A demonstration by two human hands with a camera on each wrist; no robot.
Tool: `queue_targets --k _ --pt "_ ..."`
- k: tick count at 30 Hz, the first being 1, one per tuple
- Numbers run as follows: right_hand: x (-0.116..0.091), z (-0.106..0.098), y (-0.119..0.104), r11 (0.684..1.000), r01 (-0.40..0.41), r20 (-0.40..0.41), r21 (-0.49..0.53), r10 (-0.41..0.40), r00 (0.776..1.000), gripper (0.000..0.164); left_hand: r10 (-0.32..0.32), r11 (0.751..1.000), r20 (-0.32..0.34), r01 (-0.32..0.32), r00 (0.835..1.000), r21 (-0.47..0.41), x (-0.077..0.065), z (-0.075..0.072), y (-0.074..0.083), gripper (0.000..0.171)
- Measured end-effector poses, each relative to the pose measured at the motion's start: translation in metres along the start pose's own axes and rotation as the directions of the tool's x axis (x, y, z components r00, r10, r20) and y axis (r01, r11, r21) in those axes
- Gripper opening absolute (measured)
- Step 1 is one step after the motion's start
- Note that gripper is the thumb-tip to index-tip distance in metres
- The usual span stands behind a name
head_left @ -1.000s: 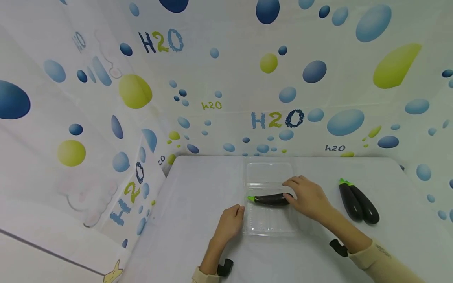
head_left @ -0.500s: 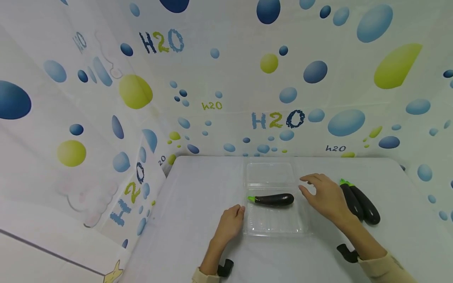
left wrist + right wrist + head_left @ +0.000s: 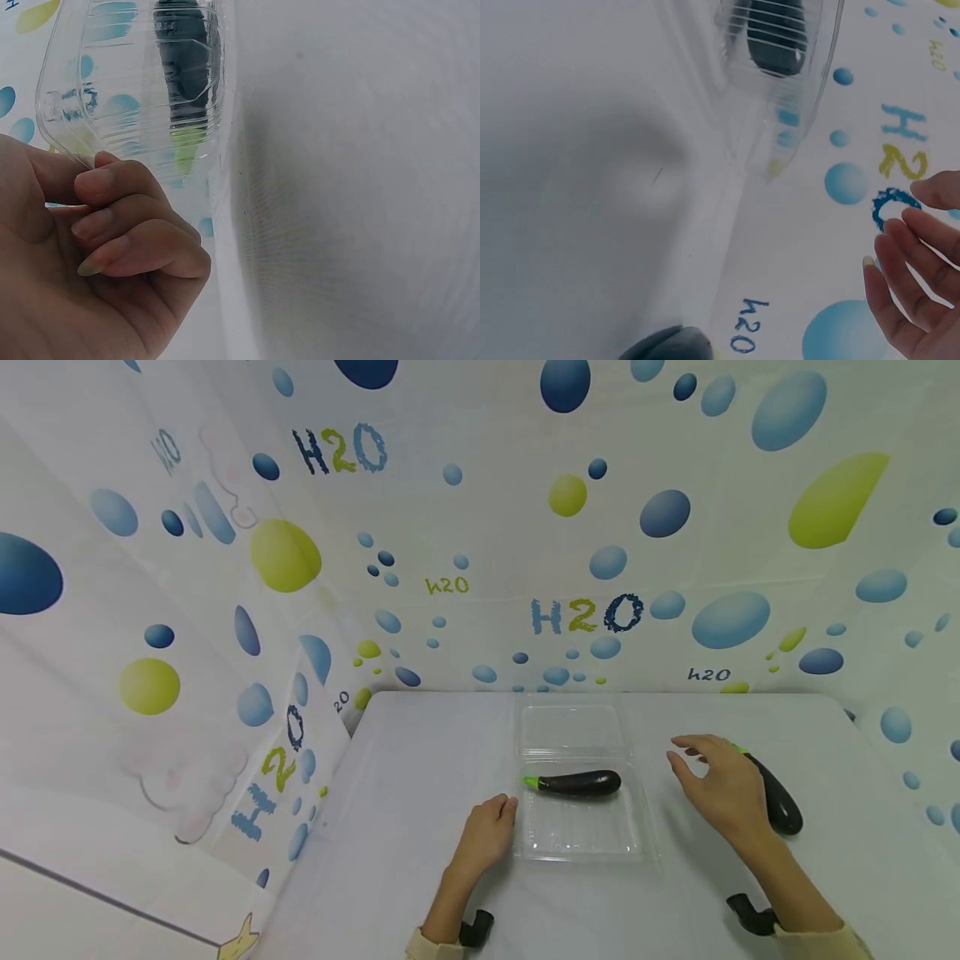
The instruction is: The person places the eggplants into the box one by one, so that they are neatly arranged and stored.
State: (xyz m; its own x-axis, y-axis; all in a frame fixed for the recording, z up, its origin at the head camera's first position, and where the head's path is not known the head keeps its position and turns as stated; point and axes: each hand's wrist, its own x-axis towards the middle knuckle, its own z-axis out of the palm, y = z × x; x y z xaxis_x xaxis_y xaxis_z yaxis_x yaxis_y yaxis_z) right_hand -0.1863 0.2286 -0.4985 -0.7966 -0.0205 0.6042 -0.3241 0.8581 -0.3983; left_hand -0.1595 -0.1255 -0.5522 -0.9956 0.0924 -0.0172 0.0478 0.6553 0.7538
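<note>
A clear plastic clamshell box lies unfolded on the table, with one black eggplant lying crosswise in its near half, green stem to the left. My left hand pinches the box's left rim between thumb and forefinger; the left wrist view shows this grip, the other fingers curled in. To the right of the box, my right hand hovers in the air with fingers loosely bent and nothing in them. Beneath and beside it is another eggplant; its neighbour is hidden by the hand in the head view.
A white cloth-covered table extends to both sides of the box. Behind it hangs a white backdrop printed with blue and green drops and "H2O". Dark rounded eggplant ends show at the bottom of the right wrist view.
My right hand has let go of the eggplant in the box and moved right, over the other eggplants. My left hand has stayed at the box's rim.
</note>
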Motion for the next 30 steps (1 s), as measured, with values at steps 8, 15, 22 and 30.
queue_targets --k 8,15,22,30 --pt "-0.011 -0.007 0.016 0.998 -0.06 -0.067 0.021 0.062 0.996 0.026 0.002 1.0 0.001 -0.002 1.0 -0.002 0.001 0.001 -0.001 0.037" --pt "-0.02 -0.012 0.025 0.992 -0.117 -0.07 0.046 0.12 0.99 0.027 -0.004 1.0 -0.003 0.004 1.0 -0.006 0.0 0.001 -0.001 0.037" --pt "-0.03 -0.014 0.028 0.976 -0.213 -0.042 0.033 0.215 0.976 0.029 0.004 1.0 -0.011 -0.004 1.0 0.001 0.0 0.0 -0.002 0.038" --pt "-0.039 -0.016 0.035 0.941 -0.337 0.011 0.004 0.337 0.941 0.035 0.006 1.0 -0.01 -0.006 1.0 0.002 0.0 0.0 -0.002 0.038"
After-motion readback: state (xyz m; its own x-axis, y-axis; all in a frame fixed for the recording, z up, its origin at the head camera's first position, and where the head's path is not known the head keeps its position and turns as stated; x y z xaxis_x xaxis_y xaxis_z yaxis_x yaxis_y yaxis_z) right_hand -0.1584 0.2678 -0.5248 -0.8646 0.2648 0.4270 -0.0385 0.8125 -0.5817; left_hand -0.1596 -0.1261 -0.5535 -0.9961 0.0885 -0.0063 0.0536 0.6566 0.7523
